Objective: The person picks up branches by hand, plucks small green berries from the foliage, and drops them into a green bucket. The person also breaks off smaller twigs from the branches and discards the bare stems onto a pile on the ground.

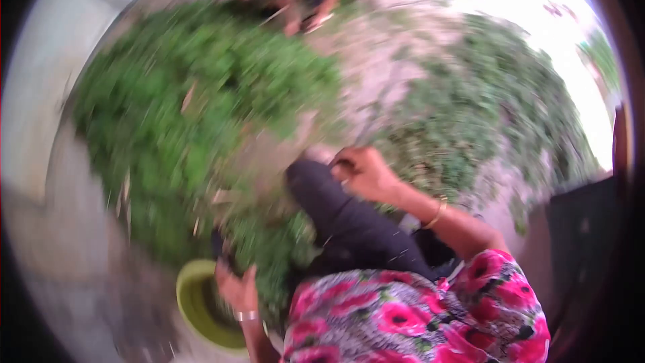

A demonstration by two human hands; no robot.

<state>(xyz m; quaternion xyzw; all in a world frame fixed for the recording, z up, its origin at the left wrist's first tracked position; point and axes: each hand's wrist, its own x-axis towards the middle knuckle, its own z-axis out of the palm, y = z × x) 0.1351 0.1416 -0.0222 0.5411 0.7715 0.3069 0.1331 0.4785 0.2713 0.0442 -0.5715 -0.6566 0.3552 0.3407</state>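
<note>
My left hand (236,287) is over the right rim of a yellow-green tub (191,302) at the lower left, its fingers apart and nothing seen in it. Something dark lies just above its fingertips. Beside it, green leafy stems (269,249) lie near my leg. My right hand (366,173) is by my dark-trousered knee (312,185), with its fingers curled together; whether it holds anything small is blurred. A large heap of green plants (175,94) spreads to the left of my knee.
Another pile of greenery (490,94) covers the ground at the right. At the top, another person's hands (319,20) reach low near the green heap. A pale wall (40,94) stands at the left, and a dark box-like object (581,235) at the right.
</note>
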